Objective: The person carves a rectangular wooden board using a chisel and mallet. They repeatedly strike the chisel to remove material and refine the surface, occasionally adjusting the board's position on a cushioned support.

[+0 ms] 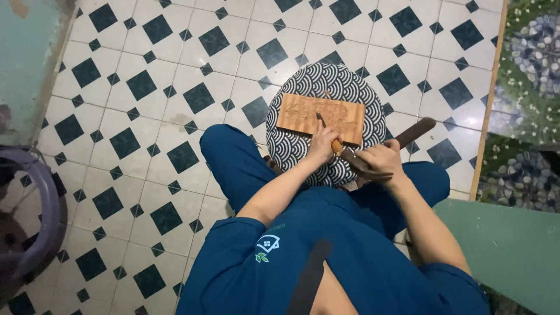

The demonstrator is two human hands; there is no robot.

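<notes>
On a tiled floor [146, 116] of white squares w/ dark blue diamonds, a person in blue clothes sits over a round cushion [303, 151] patterned in navy-and-white wave scales, seen from the head camera looking straight down. A rectangular wooden board [303, 111] lies flat on the cushion's upper half, its face showing shallow carved lines; the design is too faint to read. The left hand [324, 142] is clenched around a chisel [328, 135] w/ an orange-yellow handle, its dark blade angled up-left, tip touching the board near the lower edge at approx. centre. The right hand [382, 160] is closed around a dark wooden mallet [402, 143], a long stick-like piece running from just behind the chisel handle out to the upper right, past the cushion's rim. Both hands sit close together at the cushion's lower right, forearms coming in from the bottom of frame. Knees flank the cushion left & right. At far left, a purple plastic basin [35, 221] stands by a teal wall. At right, a wooden strip borders a mat w/ pebble-and-flower print [525, 87], and a green surface [507, 245] fills the lower right corner.
</notes>
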